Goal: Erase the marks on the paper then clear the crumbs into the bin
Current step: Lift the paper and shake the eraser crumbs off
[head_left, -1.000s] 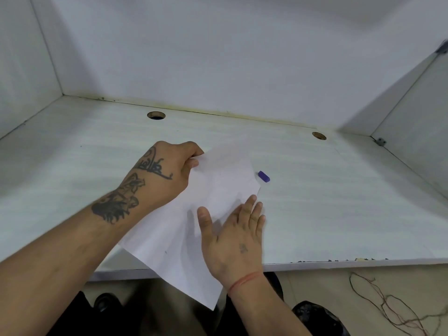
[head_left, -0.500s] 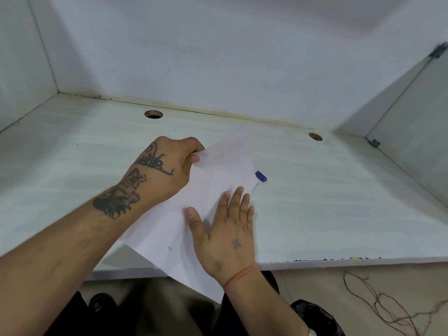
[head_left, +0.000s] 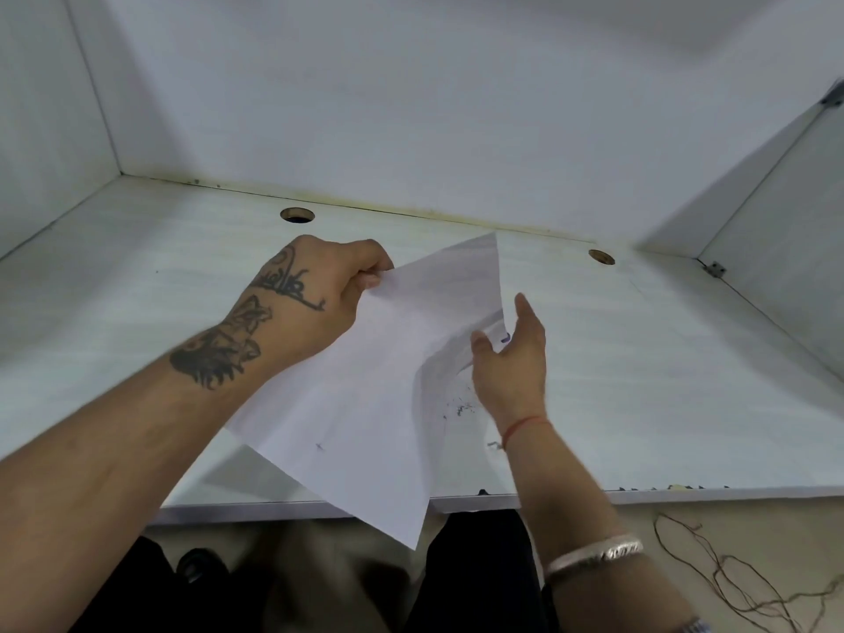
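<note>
Left hand (head_left: pixel 315 299) grip pinches paper (head_left: pixel 374 390) edge — right hand (head_left: pixel 511 358) open, cupping it.

1 paper (head_left: pixel 365 404), 2 hands (head_left: pixel 315 299) (head_left: pixel 516 363), 2 tabletop holes (head_left: pixel 297 215) (head_left: pixel 601 257), maybe 1 eraser (head_left: pixel 505 339), crumbs (head_left: pixel 459 406) uncountable.

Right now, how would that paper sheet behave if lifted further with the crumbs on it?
Probably floppy: the paper already bends between the left hand and right hand. The crumbs look loose, so tilting would likely slide them off.
</note>
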